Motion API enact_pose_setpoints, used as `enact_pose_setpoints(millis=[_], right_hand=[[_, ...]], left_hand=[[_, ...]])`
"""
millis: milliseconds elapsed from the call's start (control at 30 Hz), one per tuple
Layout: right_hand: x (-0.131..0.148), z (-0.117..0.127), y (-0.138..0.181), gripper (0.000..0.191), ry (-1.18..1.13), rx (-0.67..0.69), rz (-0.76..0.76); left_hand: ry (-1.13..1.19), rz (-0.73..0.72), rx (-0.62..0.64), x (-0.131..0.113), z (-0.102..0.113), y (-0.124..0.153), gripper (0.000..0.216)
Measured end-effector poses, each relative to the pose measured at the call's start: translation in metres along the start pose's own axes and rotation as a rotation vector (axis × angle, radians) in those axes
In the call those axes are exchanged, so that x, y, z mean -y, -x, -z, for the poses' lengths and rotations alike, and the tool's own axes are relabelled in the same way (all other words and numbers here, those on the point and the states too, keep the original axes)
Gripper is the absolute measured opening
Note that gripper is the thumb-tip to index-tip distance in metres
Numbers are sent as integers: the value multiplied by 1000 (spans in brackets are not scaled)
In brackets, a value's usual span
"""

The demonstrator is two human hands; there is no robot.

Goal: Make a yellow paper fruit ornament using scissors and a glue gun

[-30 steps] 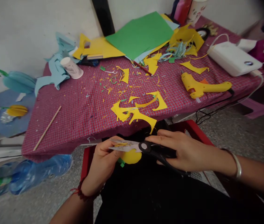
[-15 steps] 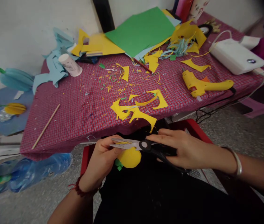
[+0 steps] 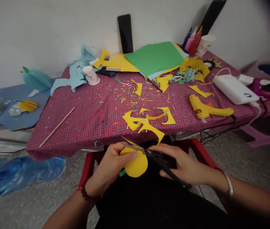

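Yellow paper disc (image 3: 137, 167) sits pinched in your left hand (image 3: 114, 162), your thumb pressed flat on its face; it is above your lap, just in front of the near edge of the table. A small green piece (image 3: 122, 172) shows beside the disc, below your left thumb. Your right hand (image 3: 184, 162) is closed around the black handles of the scissors (image 3: 160, 159), whose blades stand slightly parted at the disc's upper edge, with a thin strip of yellow along them and the tips pointing past your left fingers.

Just beyond your hands, yellow offcuts (image 3: 152, 127) lie near the front of the checked tablecloth (image 3: 82, 121), one overhanging its edge, with small slivers scattered behind them. To your right rest a yellow glue gun (image 3: 204, 109) and, behind it, a white box (image 3: 235, 89) with a cable. To your left, a wooden stick (image 3: 57, 127) lies at a slant, and farther back a paper cup (image 3: 91, 75) stands against pale blue paper scraps (image 3: 76, 76). At the back, a green sheet (image 3: 157, 58) lies on top of yellow and blue paper. Beyond the table's left side, a blue segmented paper shape (image 3: 37, 79) and a smaller yellow one (image 3: 28, 105) sit on a blue surface (image 3: 17, 120).
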State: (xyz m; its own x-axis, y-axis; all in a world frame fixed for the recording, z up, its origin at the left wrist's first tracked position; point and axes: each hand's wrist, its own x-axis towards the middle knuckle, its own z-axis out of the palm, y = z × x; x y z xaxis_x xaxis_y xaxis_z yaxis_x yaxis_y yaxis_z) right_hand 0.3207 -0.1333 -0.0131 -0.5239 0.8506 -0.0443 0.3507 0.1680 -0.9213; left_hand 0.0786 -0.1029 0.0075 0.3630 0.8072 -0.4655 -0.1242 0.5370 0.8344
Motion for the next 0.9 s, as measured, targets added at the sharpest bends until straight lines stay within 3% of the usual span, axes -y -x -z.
enact_pose_setpoints(millis=[367,567,667,900], right_hand=[[-8,-9,1,50,-122,-45,12],[-5,-7,-2,46,-463,-77,-177],[6,-4,-14,43,-608,-118,-245],[27,-13,-56,61,-784,-144,-146]], left_hand=[[71,41,35,-1,-1,-3,17],[26,69,35,-6,5,-7,16],[-28,82,64,-9,7,-9,17],[-162,63,126,-27,-3,-19,24]])
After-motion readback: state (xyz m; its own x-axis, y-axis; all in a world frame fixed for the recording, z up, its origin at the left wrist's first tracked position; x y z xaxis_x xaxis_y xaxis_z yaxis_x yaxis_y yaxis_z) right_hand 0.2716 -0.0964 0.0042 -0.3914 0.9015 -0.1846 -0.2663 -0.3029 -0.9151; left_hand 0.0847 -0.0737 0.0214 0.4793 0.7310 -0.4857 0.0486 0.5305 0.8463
